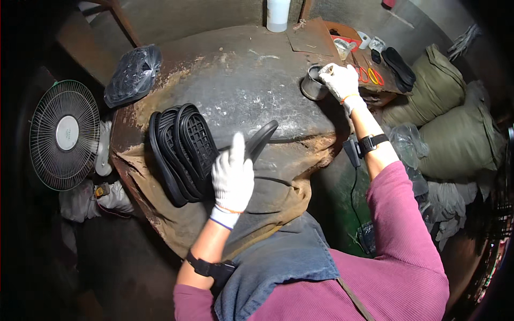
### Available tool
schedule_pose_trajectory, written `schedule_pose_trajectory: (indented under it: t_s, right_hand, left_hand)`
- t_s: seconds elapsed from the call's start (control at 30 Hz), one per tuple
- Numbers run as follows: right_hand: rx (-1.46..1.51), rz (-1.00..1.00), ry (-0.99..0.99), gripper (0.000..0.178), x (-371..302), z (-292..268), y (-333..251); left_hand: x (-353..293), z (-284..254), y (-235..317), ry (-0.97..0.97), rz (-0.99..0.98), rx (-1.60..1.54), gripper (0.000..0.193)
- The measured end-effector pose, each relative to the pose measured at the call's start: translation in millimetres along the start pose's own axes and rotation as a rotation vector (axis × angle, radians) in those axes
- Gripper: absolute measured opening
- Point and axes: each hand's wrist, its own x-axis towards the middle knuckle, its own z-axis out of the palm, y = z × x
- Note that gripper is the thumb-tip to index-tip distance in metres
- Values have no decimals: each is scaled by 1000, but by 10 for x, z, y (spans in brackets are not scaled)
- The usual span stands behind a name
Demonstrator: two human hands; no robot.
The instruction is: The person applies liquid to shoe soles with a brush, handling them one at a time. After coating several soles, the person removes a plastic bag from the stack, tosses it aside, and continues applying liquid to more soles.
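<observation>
My left hand (233, 179), in a white knit glove, grips a black shoe sole (262, 140) whose end sticks out past the fingers to the upper right. Just left of it, several black shoe soles (184, 144) with a grid pattern stand packed together at the bench's near edge. Out to the far right, my gloved right hand (340, 82) is closed at the rim of a dark metal cup (314, 85). What its fingers pinch is too small to make out, and the inside of the cup is mostly hidden.
Beside the cup lie red-handled scissors (362, 74), yellow-handled scissors (376, 76) and dark insoles (399, 67). A plastic-wrapped black bundle (134, 75) sits at the bench's left end, near a standing fan (67, 134). Green sacks (455, 134) crowd the right. A white container (277, 15) stands behind.
</observation>
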Motion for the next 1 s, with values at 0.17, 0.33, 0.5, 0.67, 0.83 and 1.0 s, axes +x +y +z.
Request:
schedule_pose_trajectory:
  t_s: [0.17,0.33,0.5,0.67,0.83,1.0]
  right_hand:
    - [-119,-125,158,18,-19,317,18]
    - [172,-114,171,22,-107,188,203]
    - [1258,307,372,24,-198,315,522]
    - [1158,224,520,22,-405,207,559]
    - [910,36,472,21,-699,-221,-478]
    - [1738,108,241,20,-671,-65,-1029]
  left_hand:
    - [-659,327,-415,-18,-318,-201,64]
    - [-437,38,-565,-53,-445,-589,56]
    - [-19,-282,-697,-331,-578,-1739,72]
    - [191,-405,53,-393,-559,-2362,82]
    - [220,-180,307,-444,-534,-2663,92]
    - [106,-87,222,-547,-664,-2581,86]
